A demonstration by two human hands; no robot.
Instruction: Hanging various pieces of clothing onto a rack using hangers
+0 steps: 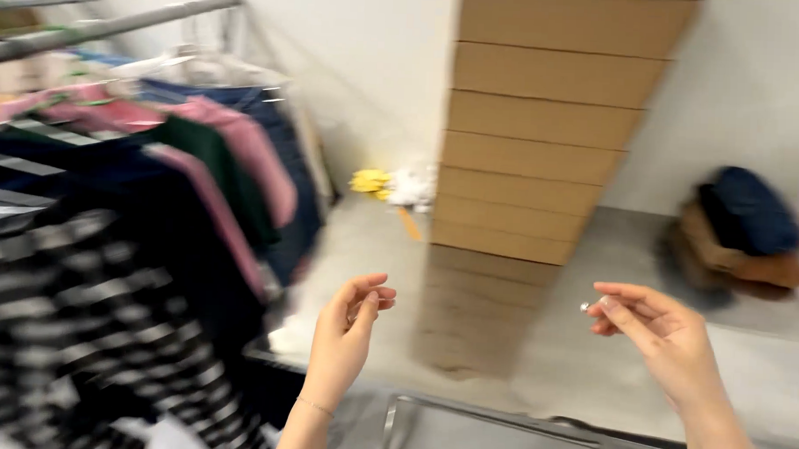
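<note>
My left hand (pixel 347 333) is raised at the lower middle of the head view, fingers curled with the fingertips pinched together; I cannot make out anything in it. My right hand (pixel 657 335) is up at the lower right and pinches a tiny silvery object (pixel 585 306) between thumb and fingertips. Both hands hover over the grey floor in front of a tall stack of flat cardboard boxes (pixel 545 123). The picture is motion-blurred.
A clothes rack (pixel 114 29) at the left carries hanging garments: striped black and white, pink, dark green, navy. A metal rail (pixel 499 418) runs low across the front. Folded dark blue and brown clothes (pixel 744 232) lie at the right wall. Yellow and white items (pixel 392 184) sit in the back corner.
</note>
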